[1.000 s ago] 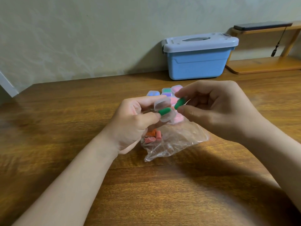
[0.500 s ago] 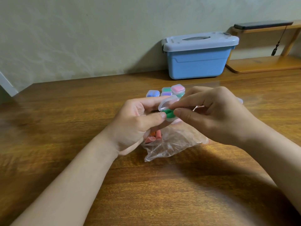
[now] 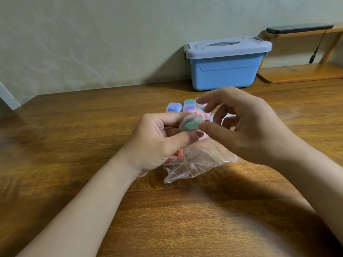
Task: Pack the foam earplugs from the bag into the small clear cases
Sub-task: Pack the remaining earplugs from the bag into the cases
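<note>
Green-filled clear case point(image 3: 191, 123), left hand point(image 3: 159, 143) pinching

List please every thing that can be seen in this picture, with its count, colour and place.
table: one, brown wood, under everything
storage box: one, blue with grey lid, far edge by the wall
wooden shelf: one, light brown, far right
phone: one, dark, on top of the shelf
plastic bag: one, clear, below the hands, orange earplugs inside
filled cases: several, clear, behind the hands
held case: one, clear, green earplugs inside
left hand: holding the case
right hand: thumb beside the case, fingers open
</note>
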A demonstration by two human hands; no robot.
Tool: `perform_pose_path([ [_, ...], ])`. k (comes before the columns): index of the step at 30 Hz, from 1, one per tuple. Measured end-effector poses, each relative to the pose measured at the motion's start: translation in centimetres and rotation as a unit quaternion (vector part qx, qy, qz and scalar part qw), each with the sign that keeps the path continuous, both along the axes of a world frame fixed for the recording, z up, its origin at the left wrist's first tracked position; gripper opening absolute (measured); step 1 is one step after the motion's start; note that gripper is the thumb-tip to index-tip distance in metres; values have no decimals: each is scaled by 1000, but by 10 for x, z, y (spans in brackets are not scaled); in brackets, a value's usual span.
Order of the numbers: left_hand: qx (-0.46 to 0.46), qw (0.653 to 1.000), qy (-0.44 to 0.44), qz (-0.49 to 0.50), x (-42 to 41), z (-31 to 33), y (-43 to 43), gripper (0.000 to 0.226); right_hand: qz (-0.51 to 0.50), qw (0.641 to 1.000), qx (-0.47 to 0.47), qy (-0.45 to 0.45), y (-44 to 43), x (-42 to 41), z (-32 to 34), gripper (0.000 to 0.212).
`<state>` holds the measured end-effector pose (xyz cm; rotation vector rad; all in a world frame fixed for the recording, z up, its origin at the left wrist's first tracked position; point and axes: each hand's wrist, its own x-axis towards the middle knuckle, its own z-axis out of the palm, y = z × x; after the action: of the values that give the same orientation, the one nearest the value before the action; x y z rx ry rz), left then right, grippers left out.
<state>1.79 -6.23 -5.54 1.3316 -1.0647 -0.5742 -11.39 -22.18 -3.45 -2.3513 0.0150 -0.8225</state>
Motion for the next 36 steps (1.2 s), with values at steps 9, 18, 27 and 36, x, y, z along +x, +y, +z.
perform_pose_path([
  [9, -20, 952, -285, 108, 3, -6, -2, 35, 10, 998, -57, 11, -2, 2, -2, 24],
  [18, -21, 952, -292, 92, 2, -5, -1, 32, 13, 998, -60, 7, -1, 2, -2, 22],
  [27, -19, 954, -269, 128, 6, -9, -1, 52, -2, 1000, -23, -18, -3, 1, -1, 16],
  [36, 41, 921, -353, 160, 11, -11, 0, 32, -176, 984, 7, -20, -44, -3, 8, 15],
])
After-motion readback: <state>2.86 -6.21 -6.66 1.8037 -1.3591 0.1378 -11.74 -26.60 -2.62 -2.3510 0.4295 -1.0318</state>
